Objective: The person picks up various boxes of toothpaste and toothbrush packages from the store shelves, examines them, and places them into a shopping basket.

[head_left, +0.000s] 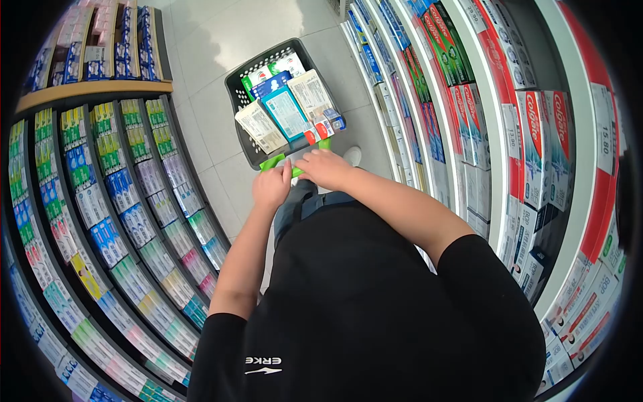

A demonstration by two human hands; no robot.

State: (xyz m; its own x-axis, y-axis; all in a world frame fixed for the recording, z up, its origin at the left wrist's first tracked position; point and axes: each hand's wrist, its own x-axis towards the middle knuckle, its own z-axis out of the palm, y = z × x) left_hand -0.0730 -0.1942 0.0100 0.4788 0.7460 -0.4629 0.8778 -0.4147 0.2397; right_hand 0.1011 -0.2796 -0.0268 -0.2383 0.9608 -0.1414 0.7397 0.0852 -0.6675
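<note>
Both my hands are wrapped around the green handle point(272, 162) of a dark grey shopping basket point(234, 84) with holes in its sides. My left hand point(272, 184) grips the left part of the handle, and my right hand point(324, 167) closes over it just to the right, almost touching the left. Inside the basket lie a blue pack point(287, 112) in the middle, a pale box point(261, 127) to its left and another pale box point(310, 95) to its right. Small red-and-white boxes point(318, 131) and a small dark blue box point(334, 119) sit nearest the handle. Green-and-white packs are at the far end.
Shelves of packaged toothbrushes point(107, 194) line the left side. On the right, shelves hold toothpaste boxes point(536, 147) behind red and white price strips point(509, 127). A tiled floor point(201, 40) runs ahead between them. A white shoe point(352, 156) shows beside the basket.
</note>
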